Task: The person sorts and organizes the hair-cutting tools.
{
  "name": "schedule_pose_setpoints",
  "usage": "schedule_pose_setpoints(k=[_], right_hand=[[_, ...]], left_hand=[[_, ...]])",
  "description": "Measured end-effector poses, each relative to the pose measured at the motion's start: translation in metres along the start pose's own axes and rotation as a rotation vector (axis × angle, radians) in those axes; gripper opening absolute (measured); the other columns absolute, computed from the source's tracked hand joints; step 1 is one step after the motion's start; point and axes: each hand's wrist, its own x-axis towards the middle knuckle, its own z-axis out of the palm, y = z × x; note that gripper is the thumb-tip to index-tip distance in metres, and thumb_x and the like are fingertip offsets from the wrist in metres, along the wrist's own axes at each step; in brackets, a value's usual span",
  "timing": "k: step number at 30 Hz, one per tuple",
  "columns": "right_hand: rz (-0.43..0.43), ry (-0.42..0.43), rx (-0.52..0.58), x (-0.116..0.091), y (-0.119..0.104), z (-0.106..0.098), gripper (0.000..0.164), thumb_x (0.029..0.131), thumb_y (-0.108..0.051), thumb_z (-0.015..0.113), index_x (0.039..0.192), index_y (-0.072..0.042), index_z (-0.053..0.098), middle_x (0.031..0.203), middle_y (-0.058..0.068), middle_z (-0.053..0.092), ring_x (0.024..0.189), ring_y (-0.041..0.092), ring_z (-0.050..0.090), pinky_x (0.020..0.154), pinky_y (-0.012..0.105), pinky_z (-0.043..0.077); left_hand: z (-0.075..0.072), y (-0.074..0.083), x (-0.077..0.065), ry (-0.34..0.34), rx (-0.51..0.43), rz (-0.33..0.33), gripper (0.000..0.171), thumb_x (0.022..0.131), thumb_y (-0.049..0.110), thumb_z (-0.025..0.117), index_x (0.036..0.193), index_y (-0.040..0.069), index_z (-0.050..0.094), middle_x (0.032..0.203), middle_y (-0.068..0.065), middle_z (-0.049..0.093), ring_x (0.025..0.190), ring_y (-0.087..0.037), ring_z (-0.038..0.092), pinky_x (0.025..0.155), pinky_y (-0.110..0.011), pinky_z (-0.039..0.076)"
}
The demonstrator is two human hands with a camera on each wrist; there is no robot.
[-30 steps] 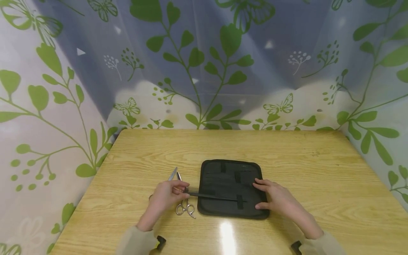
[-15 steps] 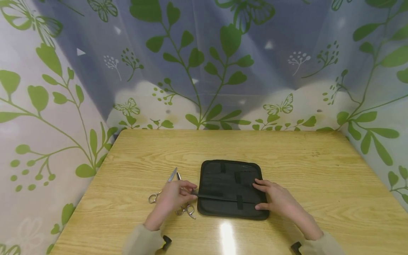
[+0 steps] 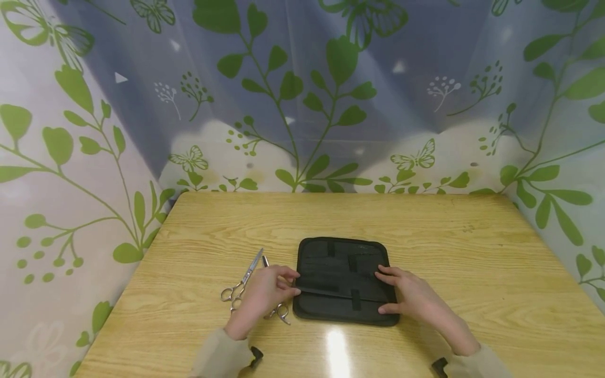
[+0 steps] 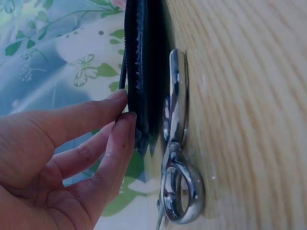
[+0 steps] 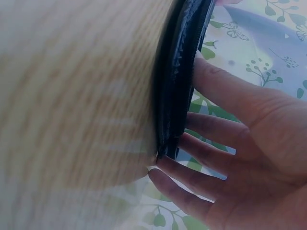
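A black zip case [image 3: 340, 312] with elastic loops lies flat on the table. My left hand [image 3: 264, 291] is at its left edge, thumb and fingertips pinching the end of a thin black comb [image 4: 123, 79]. Its teeth cannot be made out. The comb lies across the case, passing under the lower right loop [image 3: 356, 300]. My right hand [image 3: 413, 294] rests on the case's right edge, thumb and fingers spread and fairly straight. Silver scissors [image 3: 247, 275] lie left of the case. Second scissors [image 3: 283, 312] sit beside them, largely hidden under my left hand.
The wooden table [image 3: 449, 236] extends around the case on all sides. A curtain [image 3: 312, 105] printed with green leaves and butterflies hangs behind the table and at both sides. More loops [image 3: 331, 248] cross the upper part of the case.
My left hand has moved right up to the case edge, sliding the comb further right through the loop. The left scissors have come into fuller view. My right hand has stayed in place.
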Motion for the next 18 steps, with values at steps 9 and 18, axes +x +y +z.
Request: schedule_pose_setpoints(k=[9, 18], right_hand=[[0.02, -0.009, 0.003, 0.0004, 0.0005, 0.0008, 0.083, 0.067, -0.047, 0.075, 0.132, -0.002, 0.05, 0.139, 0.02, 0.045, 0.121, 0.041, 0.042, 0.094, 0.059, 0.041], [0.025, -0.019, -0.004, 0.0001, -0.0018, -0.0015, 0.083, 0.067, -0.048, 0.074, 0.132, -0.003, 0.05, 0.14, 0.02, 0.044, 0.121, 0.041, 0.042, 0.095, 0.059, 0.04]], left_hand=[[0.0024, 0.0055, 0.0019, 0.011, 0.013, 0.029, 0.026, 0.071, 0.015, 0.078, 0.094, 0.007, 0.068, 0.084, -0.005, 0.069, 0.066, -0.004, 0.061, 0.059, -0.024, 0.054], [0.0068, 0.0082, 0.0035, 0.02, 0.088, 0.083, 0.023, 0.069, 0.017, 0.079, 0.088, 0.007, 0.071, 0.077, -0.004, 0.068, 0.06, -0.001, 0.055, 0.056, -0.02, 0.051]])
